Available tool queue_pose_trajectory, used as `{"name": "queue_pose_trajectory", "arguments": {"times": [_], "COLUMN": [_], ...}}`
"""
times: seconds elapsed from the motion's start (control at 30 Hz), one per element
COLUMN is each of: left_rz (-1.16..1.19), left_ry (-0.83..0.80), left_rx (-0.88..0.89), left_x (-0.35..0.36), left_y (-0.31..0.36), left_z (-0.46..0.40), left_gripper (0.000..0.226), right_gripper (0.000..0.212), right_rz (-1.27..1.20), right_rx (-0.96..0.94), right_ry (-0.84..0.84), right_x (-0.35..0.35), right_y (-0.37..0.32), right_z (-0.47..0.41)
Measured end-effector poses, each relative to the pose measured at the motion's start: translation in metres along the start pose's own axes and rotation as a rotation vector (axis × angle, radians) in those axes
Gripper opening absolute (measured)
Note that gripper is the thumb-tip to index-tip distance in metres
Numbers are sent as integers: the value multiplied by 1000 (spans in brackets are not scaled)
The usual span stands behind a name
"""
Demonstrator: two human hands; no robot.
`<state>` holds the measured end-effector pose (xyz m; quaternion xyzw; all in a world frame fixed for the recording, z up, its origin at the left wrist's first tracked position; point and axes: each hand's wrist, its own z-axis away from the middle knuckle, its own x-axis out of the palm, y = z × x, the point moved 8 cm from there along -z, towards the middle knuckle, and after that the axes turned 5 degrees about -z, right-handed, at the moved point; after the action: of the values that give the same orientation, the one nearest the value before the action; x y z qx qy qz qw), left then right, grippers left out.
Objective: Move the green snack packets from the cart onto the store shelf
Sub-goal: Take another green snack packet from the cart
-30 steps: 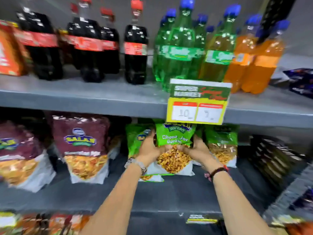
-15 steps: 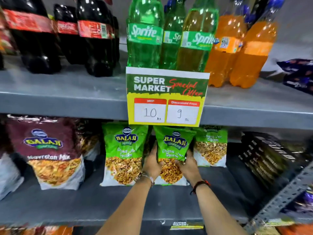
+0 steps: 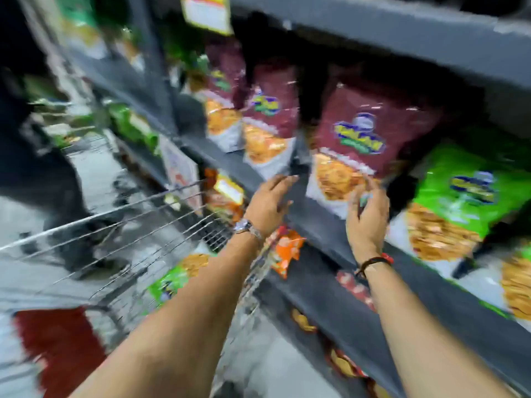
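The picture is blurred by motion. A green snack packet stands on the grey store shelf at the right. Another green packet lies in the wire cart at lower left. My left hand hovers with fingers spread and empty, in front of the shelf edge, above the cart's right side. My right hand is also empty, fingers loosely apart, in front of a maroon packet. Neither hand touches a green packet.
Maroon snack packets fill the shelf left of the green ones. Orange packets sit on the shelf below. The upper shelf edge overhangs. A red patch shows at bottom left on the grey floor.
Both hands have let go of the green packet, which stays on the shelf. The view has swung left and down toward the cart, and the hands have drawn back from the shelf.
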<state>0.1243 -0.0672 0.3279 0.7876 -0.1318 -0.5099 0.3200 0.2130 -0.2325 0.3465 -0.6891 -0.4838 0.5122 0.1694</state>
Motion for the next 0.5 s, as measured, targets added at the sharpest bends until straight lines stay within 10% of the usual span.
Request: {"name": "queue_pose_trajectory", "arguments": {"times": [0.3, 0.5], "left_rz": [-154, 342], "left_ry": [-161, -124], "left_rx": [-641, -1217], "left_x": [-1, 87], "left_y": [-216, -320], "left_z": [105, 200], "left_gripper": [63, 54], "right_gripper": [51, 58], "right_rz": [15, 488], "right_rx": [123, -24], "right_ry": [-628, -1253], "right_x": [200, 361], "right_y": [7, 67], "right_z": [71, 155]}}
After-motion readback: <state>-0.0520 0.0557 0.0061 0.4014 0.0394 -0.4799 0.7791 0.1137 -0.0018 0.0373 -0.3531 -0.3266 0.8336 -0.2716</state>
